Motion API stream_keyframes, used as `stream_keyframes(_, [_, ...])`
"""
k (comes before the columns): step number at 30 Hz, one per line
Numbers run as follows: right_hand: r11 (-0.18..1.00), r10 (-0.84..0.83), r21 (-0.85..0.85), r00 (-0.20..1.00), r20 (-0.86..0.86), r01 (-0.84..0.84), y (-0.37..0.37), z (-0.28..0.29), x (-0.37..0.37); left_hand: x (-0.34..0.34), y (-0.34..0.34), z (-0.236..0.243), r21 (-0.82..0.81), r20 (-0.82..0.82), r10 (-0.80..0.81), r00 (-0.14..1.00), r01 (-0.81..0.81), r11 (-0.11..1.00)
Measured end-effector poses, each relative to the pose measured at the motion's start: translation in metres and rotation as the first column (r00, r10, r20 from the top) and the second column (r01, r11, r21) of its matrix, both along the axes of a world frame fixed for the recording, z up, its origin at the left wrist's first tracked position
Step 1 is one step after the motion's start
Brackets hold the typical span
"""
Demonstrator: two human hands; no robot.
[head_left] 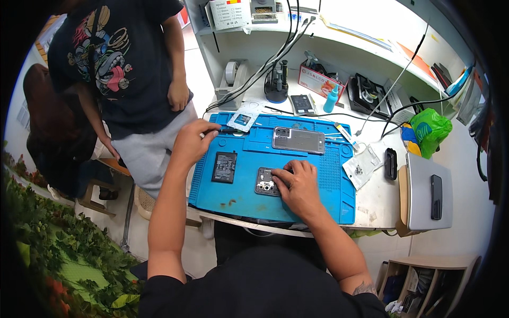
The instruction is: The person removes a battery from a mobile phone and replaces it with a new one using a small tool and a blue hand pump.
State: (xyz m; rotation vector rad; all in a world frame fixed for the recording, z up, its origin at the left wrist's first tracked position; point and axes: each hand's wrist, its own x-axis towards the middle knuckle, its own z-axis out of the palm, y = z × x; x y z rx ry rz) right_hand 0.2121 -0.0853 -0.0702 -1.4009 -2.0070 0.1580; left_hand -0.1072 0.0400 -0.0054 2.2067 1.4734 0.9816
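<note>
You've got bright, even light here, and the white table (379,199) up top nearly blows out. Shadows are soft, just faint ones under your hands. Fisheye bends straight edges hard near the rim, corners go black, and the plants at lower left look smeared.

Head-worn fisheye, looking steeply down

A white worktop (377,197) stands against a white shelf unit (339,40), under bright, even light. Pale floor tiles (193,63) run along its left edge, green foliage (69,254) beyond. A wooden cubby shelf (424,275) sits below its right corner.
</note>
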Motion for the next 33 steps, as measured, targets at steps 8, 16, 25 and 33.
stream_keyframes(8, [1.000, 0.019, -0.007, 0.999, -0.025, -0.020, -0.002, -0.006, 0.004, 0.002, 0.059, -0.024, -0.253, -0.204, -0.204, 0.958, 0.150, 0.956])
stream_keyframes(16, [0.999, 0.023, 0.025, 0.999, -0.027, -0.022, -0.005, -0.010, 0.011, -0.014, 0.044, 0.011, -0.654, 0.475, -0.296, 0.829, 0.558, 0.510])
stream_keyframes(25, [0.999, 0.038, 0.008, 0.998, -0.043, -0.038, -0.004, -0.007, 0.007, 0.113, 0.031, -0.032, -0.131, 0.707, -0.257, 0.659, 0.479, 0.868])
stream_keyframes(33, [0.999, 0.029, 0.045, 0.998, -0.058, -0.027, -0.005, -0.008, 0.009, 0.179, 0.030, -0.026, 0.021, 0.381, -0.341, 0.860, 0.360, 0.933])
